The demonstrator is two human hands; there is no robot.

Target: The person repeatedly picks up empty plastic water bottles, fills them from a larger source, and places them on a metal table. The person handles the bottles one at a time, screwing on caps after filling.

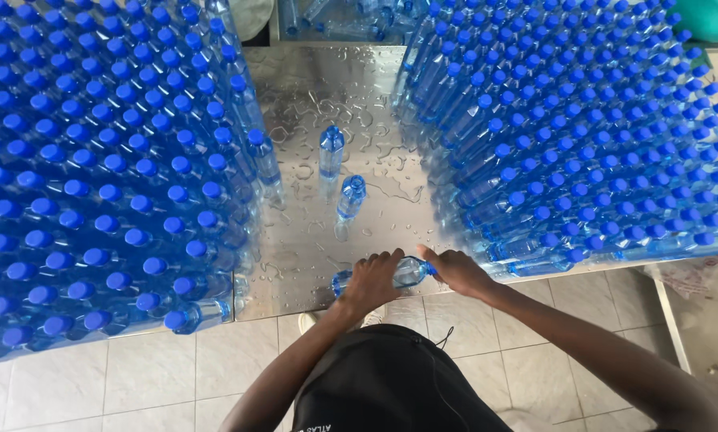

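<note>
**Two hands grip a lying water bottle**

Left hand (pixel 373 280) wraps the bottle (pixel 407 273) body; right hand (pixel 455 270) pinches its blue cap. Between them, it lies on the wet metal table (pixel 311 80). Likely heavy, slippery, squeezable; hold mid-body.

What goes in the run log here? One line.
left hand grips clear plastic blue-capped bottle lying on wet steel table | right hand at cap end | two bottles upright behind

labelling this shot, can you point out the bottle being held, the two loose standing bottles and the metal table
held bottle (pixel 408 273), head view, clear body between the hands
far standing bottle (pixel 332 142), head view, blue cap
near standing bottle (pixel 353 188), head view, blue cap
metal table (pixel 311 80), head view, bare wet top
</note>
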